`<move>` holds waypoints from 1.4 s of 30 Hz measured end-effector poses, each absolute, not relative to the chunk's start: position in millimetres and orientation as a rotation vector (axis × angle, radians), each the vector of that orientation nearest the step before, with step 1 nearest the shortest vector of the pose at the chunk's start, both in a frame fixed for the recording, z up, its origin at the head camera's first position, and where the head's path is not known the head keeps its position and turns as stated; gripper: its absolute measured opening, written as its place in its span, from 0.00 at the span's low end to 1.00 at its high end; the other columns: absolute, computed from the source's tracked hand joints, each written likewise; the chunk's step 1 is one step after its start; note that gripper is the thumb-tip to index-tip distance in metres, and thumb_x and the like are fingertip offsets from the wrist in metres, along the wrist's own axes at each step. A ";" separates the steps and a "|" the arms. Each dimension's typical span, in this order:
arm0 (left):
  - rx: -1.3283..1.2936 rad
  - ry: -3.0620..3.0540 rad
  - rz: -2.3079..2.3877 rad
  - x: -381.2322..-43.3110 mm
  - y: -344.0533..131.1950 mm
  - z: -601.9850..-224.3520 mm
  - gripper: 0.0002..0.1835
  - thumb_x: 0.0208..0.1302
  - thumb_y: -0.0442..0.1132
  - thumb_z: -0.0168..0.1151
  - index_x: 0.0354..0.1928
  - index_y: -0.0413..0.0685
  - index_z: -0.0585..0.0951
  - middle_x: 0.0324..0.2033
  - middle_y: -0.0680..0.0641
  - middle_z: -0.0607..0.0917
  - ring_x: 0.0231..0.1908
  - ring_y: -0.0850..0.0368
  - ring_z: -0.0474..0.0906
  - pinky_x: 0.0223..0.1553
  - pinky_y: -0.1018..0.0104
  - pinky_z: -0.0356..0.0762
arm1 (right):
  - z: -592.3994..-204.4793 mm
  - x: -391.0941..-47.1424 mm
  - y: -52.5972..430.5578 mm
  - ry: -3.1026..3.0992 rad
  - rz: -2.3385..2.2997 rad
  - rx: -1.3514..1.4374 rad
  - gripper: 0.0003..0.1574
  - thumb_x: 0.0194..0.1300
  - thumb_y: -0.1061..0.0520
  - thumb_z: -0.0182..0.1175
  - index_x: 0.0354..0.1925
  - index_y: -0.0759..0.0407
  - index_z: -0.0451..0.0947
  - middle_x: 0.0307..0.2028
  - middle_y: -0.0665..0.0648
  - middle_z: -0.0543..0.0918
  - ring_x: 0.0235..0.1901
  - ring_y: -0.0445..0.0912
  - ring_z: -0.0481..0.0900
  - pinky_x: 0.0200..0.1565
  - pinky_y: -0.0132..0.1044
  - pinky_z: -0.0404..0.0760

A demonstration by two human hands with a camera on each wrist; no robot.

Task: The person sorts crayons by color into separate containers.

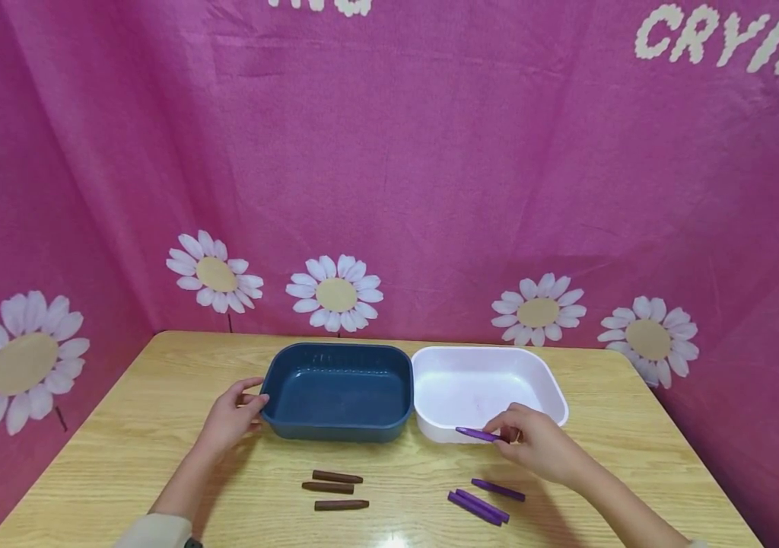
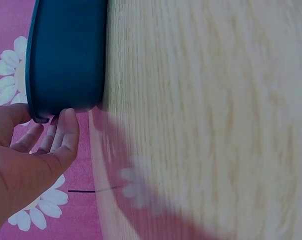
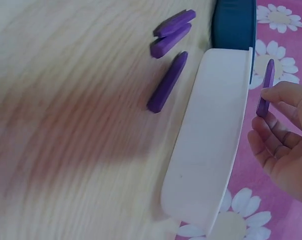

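Observation:
My left hand (image 1: 230, 417) holds the left end of a dark blue plastic bin (image 1: 335, 432), thumb at the rim and fingers against the outer wall. In the left wrist view the bin's end wall (image 2: 66, 65) stands just above those fingers. Between thumb and fingertips, my right hand (image 1: 540, 443) pinches a purple crayon (image 1: 475, 434) above the front rim of a white bin (image 1: 444, 431). The right wrist view shows this crayon (image 3: 266, 90) clear of the white bin's wall (image 3: 210, 125). Inside, both bins show bare floors.
Three brown crayons (image 1: 341, 504) lie on the wooden table (image 1: 259, 510) before the blue bin. Three purple crayons (image 1: 499, 489) lie before the white one. The bins stand side by side. Behind them hangs a pink flowered cloth (image 1: 389, 190).

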State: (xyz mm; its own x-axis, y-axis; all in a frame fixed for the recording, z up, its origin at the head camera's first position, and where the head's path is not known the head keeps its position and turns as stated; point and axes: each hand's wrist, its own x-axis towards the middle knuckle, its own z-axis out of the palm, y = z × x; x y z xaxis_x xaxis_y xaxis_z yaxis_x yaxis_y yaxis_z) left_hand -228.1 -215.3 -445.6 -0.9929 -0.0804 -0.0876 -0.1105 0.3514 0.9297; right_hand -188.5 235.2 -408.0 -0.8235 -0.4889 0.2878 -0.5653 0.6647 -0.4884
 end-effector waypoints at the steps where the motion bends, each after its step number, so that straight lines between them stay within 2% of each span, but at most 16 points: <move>1: -0.182 2.557 1.768 -228.0 -215.0 -445.4 0.23 0.69 0.35 0.50 0.64 0.36 0.64 0.44 0.32 0.78 0.29 0.59 0.77 0.35 0.61 0.82 | -407.4 -189.5 233.0 -2.739 0.868 0.876 0.10 0.52 0.66 0.65 0.35 0.55 0.82 0.24 0.41 0.71 0.26 0.33 0.68 0.27 0.27 0.71; 8: -0.191 2.567 1.788 -227.3 -213.8 -446.1 0.23 0.68 0.35 0.51 0.63 0.37 0.66 0.42 0.33 0.77 0.28 0.58 0.76 0.32 0.63 0.82 | -402.8 -198.3 219.8 -2.756 0.880 0.884 0.10 0.52 0.66 0.65 0.35 0.56 0.82 0.24 0.44 0.72 0.25 0.36 0.68 0.27 0.26 0.69; 13: -0.176 2.575 1.786 -227.9 -214.5 -447.2 0.23 0.68 0.36 0.51 0.63 0.38 0.66 0.44 0.32 0.77 0.29 0.58 0.77 0.33 0.64 0.83 | -399.1 -203.9 211.7 -2.777 0.897 0.879 0.09 0.53 0.66 0.64 0.35 0.56 0.82 0.24 0.46 0.72 0.25 0.34 0.66 0.27 0.26 0.68; 25: -0.188 2.563 1.805 -225.3 -213.9 -447.8 0.23 0.69 0.36 0.51 0.64 0.38 0.65 0.47 0.30 0.77 0.30 0.58 0.79 0.37 0.59 0.84 | -397.6 -217.0 188.7 -2.778 0.911 0.935 0.09 0.53 0.65 0.64 0.35 0.58 0.82 0.23 0.49 0.73 0.25 0.35 0.66 0.27 0.25 0.68; 29: -0.197 2.552 1.827 -226.0 -213.4 -449.3 0.23 0.69 0.36 0.51 0.64 0.39 0.65 0.47 0.30 0.77 0.30 0.56 0.79 0.36 0.59 0.84 | -398.5 -221.7 180.7 -2.779 0.927 0.941 0.09 0.53 0.65 0.64 0.35 0.58 0.82 0.23 0.50 0.73 0.25 0.35 0.66 0.27 0.25 0.68; 42: -0.200 2.562 1.849 -226.4 -213.4 -452.5 0.22 0.69 0.36 0.51 0.63 0.39 0.66 0.46 0.30 0.78 0.29 0.60 0.79 0.36 0.59 0.84 | -402.8 -231.9 155.4 -2.761 0.934 1.012 0.09 0.52 0.67 0.64 0.35 0.60 0.82 0.22 0.52 0.74 0.24 0.38 0.68 0.27 0.25 0.69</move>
